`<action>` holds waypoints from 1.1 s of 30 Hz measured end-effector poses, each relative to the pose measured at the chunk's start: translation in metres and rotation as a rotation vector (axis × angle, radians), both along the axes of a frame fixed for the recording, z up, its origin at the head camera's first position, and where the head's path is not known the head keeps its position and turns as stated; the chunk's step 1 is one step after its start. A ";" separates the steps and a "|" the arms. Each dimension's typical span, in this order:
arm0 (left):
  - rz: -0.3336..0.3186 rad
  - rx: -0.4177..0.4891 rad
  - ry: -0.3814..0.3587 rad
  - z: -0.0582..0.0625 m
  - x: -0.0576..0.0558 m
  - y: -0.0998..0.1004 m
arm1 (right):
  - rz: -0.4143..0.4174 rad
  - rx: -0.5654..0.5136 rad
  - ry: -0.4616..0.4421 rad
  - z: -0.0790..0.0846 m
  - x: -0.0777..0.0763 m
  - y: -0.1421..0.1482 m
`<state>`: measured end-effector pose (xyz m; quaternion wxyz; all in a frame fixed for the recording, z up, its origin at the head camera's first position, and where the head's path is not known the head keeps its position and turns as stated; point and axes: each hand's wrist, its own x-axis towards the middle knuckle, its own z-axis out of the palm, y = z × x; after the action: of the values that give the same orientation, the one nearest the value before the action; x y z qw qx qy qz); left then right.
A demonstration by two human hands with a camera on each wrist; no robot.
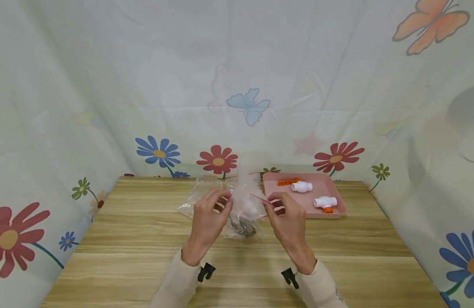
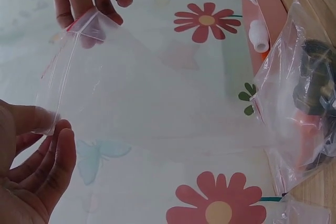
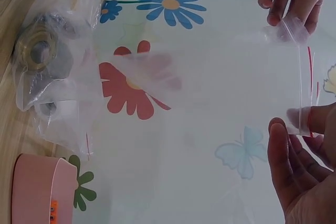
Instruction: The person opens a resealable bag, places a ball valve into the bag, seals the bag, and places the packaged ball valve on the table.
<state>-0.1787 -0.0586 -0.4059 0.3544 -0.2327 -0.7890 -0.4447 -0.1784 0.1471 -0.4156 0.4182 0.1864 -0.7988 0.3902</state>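
Observation:
A clear zip bag [image 2: 79, 82] with a red line along its top edge is stretched between both hands above the table. My left hand [image 1: 211, 216] pinches one top corner between thumb and fingers. The opposite corner is pinched by my right hand [image 1: 288, 220], close to the red line. Through the thin plastic, the flowered backdrop shows in both wrist views. Below the hands on the table lie filled clear bags [image 3: 58, 72]; one holds dark and brass-coloured metal fittings, another a white fitting.
A pink tray [image 1: 290, 214] stands at the back right, holding white valves [image 1: 325, 202] with orange handles. Flat clear bags [image 1: 192, 201] lie at the back of the wooden table [image 1: 144, 239]. Behind it hangs a flowered curtain [image 1: 175, 115].

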 end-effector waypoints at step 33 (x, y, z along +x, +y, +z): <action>0.023 -0.080 0.054 0.004 0.002 -0.010 | 0.114 0.164 -0.008 -0.007 0.001 -0.013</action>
<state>-0.1770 -0.0688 -0.4023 0.3712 -0.2497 -0.7990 -0.4020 -0.1771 0.1340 -0.4229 0.3756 0.2633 -0.8178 0.3475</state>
